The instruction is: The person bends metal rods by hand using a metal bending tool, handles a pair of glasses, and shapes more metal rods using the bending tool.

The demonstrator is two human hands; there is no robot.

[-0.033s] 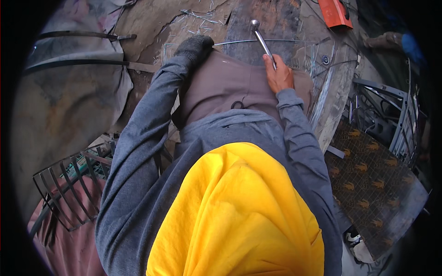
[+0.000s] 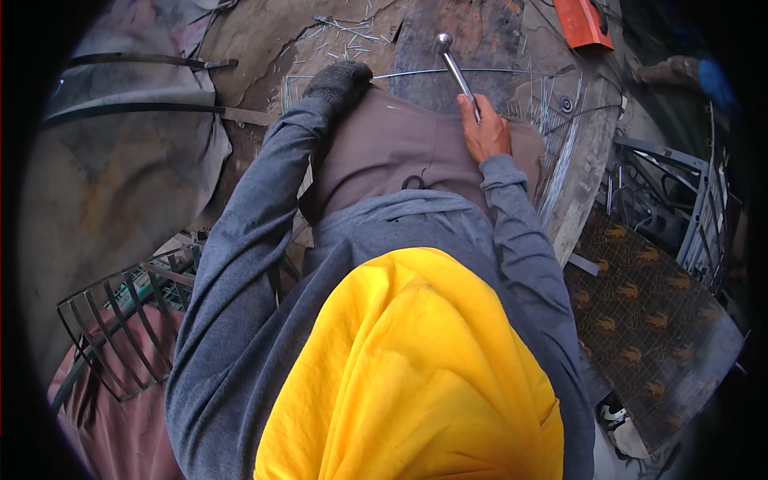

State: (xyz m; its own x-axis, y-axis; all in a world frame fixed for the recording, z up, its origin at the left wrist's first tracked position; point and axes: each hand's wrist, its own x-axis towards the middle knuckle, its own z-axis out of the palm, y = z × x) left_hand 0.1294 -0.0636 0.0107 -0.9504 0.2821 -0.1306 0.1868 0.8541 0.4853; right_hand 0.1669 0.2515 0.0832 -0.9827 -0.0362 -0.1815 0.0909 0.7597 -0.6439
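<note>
In a dark knit glove, my left hand (image 2: pixel 342 83) is closed at the far left of my lap. A thin metal rod (image 2: pixel 448 70) runs rightward out from it; the gloved fingers hide the grip. My bare right hand (image 2: pixel 485 130) is wrapped round the lower end of a shiny steel bar with a round head (image 2: pixel 456 70). The bar tilts away from me, its head beyond the rod. Brown trousers (image 2: pixel 400 144) cover my lap between both hands. Beside my right hand lie several thin straight metal rods (image 2: pixel 564 152).
Short cut rod pieces (image 2: pixel 344 30) are scattered on the worn surface ahead. An orange box-shaped object (image 2: pixel 584 22) sits at the far right. A black slatted metal frame (image 2: pixel 128 320) stands at left, a patterned board (image 2: pixel 640 312) at right, with a grey metal frame (image 2: pixel 672 168) beyond it.
</note>
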